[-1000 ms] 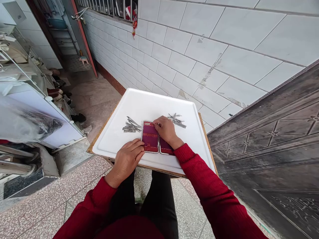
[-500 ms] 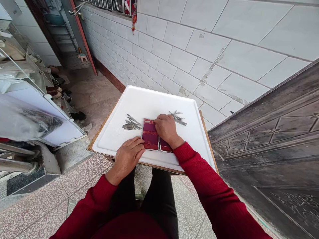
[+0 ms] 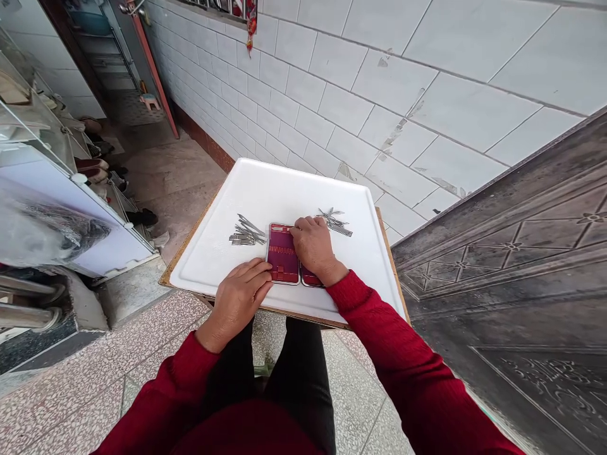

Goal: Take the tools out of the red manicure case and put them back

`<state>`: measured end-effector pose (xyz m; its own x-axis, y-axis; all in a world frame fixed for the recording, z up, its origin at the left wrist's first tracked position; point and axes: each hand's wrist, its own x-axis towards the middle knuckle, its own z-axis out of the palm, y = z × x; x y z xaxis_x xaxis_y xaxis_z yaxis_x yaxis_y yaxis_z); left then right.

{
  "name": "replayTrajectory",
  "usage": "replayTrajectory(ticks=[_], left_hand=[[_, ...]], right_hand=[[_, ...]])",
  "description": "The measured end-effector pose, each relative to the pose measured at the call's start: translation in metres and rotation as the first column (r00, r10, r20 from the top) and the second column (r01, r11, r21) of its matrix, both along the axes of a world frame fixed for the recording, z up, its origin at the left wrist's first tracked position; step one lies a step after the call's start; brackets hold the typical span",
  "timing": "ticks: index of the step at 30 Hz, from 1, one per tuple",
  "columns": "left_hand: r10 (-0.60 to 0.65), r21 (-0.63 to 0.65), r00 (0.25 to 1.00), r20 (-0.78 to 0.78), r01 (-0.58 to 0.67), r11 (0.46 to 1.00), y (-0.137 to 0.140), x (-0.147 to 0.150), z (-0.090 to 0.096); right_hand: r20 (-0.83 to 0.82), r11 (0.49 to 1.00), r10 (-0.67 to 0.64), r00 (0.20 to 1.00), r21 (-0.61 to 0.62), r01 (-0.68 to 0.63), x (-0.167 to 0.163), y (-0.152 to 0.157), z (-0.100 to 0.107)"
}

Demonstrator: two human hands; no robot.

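Observation:
An opened manicure case [image 3: 283,242] with a purple-red lining and loops lies on a white tray [image 3: 284,183]. The fingers of my left hand [image 3: 239,294] rest closed along its lower left edge, holding it. My right hand [image 3: 316,248] covers much of the right half; its fingertips are pinched at the upper part of the left half, and what they hold is hidden. A small pale piece shows near the case's top edge. Left of the case lies a pile of metal nail tools [image 3: 246,232]. Beyond my right hand is a second pile of metal tools [image 3: 336,222].
The tray sits on a wooden-edged table [image 3: 167,273] by a white tiled wall [image 3: 327,95]. A dark carved panel [image 3: 516,253] stands at the right. To the left are a shoe rack [image 3: 111,183] and a plastic-covered white cabinet [image 3: 52,196].
The view has shifted slightly, so everything sits a little to the left and higher. My hands stay at the case in nearly the same pose.

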<state>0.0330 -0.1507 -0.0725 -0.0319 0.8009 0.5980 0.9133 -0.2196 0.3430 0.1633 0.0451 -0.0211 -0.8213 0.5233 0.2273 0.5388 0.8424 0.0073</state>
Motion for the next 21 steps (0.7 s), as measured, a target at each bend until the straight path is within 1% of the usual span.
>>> replayTrajectory(ticks=[3, 7, 10, 12, 14, 17, 19, 21], left_hand=[[0.001, 0.002, 1.0, -0.011, 0.0, 1.0, 0.0, 0.0, 0.002], [-0.005, 0.004, 1.0, -0.012, 0.005, 1.0, -0.001, 0.001, 0.003], [-0.013, 0.02, 1.0, -0.009, 0.013, 1.0, 0.0, 0.002, 0.003], [-0.015, 0.034, 1.0, -0.011, 0.016, 0.999, 0.0, 0.002, 0.003], [-0.015, 0.043, 1.0, -0.016, 0.015, 0.999, 0.0, 0.003, 0.003], [-0.013, 0.063, 1.0, -0.021, 0.015, 0.998, 0.001, 0.003, 0.003], [-0.012, 0.07, 1.0, -0.017, 0.013, 0.997, 0.001, 0.004, 0.003], [-0.013, 0.063, 1.0, -0.01, 0.014, 0.998, 0.0, 0.004, 0.003]], right_hand=[[0.027, 1.0, -0.016, 1.0, 0.011, 0.015, -0.002, -0.003, -0.001], [0.004, 0.998, -0.049, 0.999, 0.03, 0.049, -0.001, -0.001, -0.004], [-0.023, 0.997, -0.071, 0.997, 0.005, 0.071, 0.001, 0.001, -0.002], [-0.051, 0.997, -0.069, 0.996, -0.038, 0.067, 0.001, 0.0, 0.002], [-0.073, 0.993, -0.032, 0.997, -0.112, 0.024, -0.003, -0.005, 0.009], [-0.043, 0.969, 0.08, 0.996, -0.231, -0.088, -0.014, -0.019, 0.021], [0.005, 0.957, 0.132, 0.991, -0.262, -0.126, -0.025, -0.028, 0.028], [0.04, 0.956, 0.146, 0.988, -0.262, -0.131, -0.037, -0.034, 0.035]])
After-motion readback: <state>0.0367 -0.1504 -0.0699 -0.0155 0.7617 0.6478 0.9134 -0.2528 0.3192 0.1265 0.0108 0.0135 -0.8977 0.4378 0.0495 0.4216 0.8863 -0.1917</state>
